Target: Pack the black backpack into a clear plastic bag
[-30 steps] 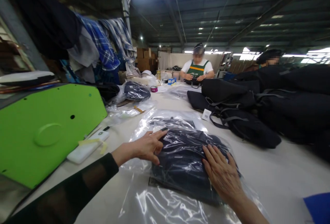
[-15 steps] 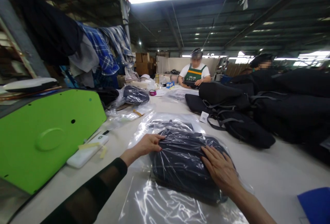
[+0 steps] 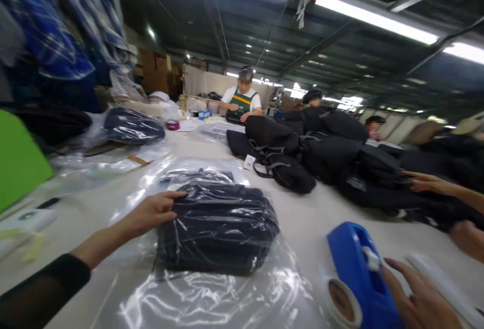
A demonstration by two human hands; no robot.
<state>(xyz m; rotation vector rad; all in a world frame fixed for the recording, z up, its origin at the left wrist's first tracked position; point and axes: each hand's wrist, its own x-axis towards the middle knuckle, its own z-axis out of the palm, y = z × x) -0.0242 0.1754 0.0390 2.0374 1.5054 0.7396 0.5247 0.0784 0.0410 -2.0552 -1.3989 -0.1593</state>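
A dark bag [image 3: 219,228] in a clear plastic bag [image 3: 212,288] lies on the table in front of me. My left hand [image 3: 155,213] is at its upper left corner, thumb and index finger closed on the plastic. At the lower right, my right hand [image 3: 419,293] reaches to a blue tape dispenser [image 3: 351,248], fingers stretched and apart by its side. The hand is slightly blurred; whether a fingertip touches the tape end is unclear. Against the dispenser's left side rests a roll of tape [image 3: 344,301].
Black bags [image 3: 287,142] are heaped at the right, where another person's hand [image 3: 434,185] reaches in. A co-worker [image 3: 242,99] in a green apron stands across the table [image 3: 189,142]. Left are a wrapped bag [image 3: 132,126], a white phone-like object [image 3: 26,223] and a green panel [image 3: 18,162].
My right hand has left the wrapped bag and moved right to the tape dispenser. My left hand stays at the bag's corner. The view has turned right, showing another person's hands.
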